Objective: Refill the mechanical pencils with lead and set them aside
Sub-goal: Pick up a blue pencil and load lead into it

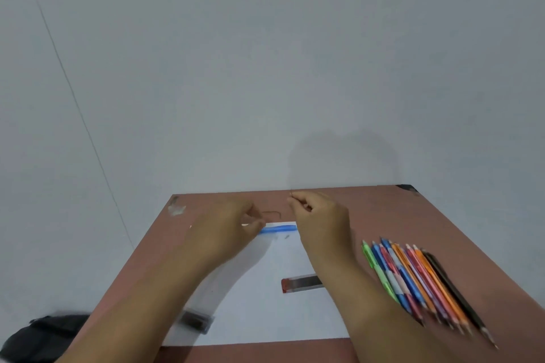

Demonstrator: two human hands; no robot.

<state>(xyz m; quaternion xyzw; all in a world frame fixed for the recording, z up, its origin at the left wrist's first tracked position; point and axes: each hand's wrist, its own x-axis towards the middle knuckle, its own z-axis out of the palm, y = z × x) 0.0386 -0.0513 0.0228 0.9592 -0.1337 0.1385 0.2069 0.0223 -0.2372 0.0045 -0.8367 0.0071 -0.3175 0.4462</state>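
Nearest to me, at the left edge of the white sheet of paper, I see a clear lead case with dark leads inside, partly hidden under the left forearm. A little farther in, near the middle of the sheet, lies a second lead tube with a red cap on its left end, its right end tucked behind the right forearm. To the right, on the bare brown table, a row of mechanical pencils lies side by side, green on the left through blues, pinks and oranges to a black one on the right, tips pointing toward me. Off the table at the near left I see a dark bag. Farther out, at the far edge of the sheet, my left hand grips one end of a blue mechanical pencil, which lies crosswise. Just beyond it my right hand has its fingers curled, thumb and forefinger pinching a thin lead that is barely visible above the pencil. Behind it all stands a plain pale wall.
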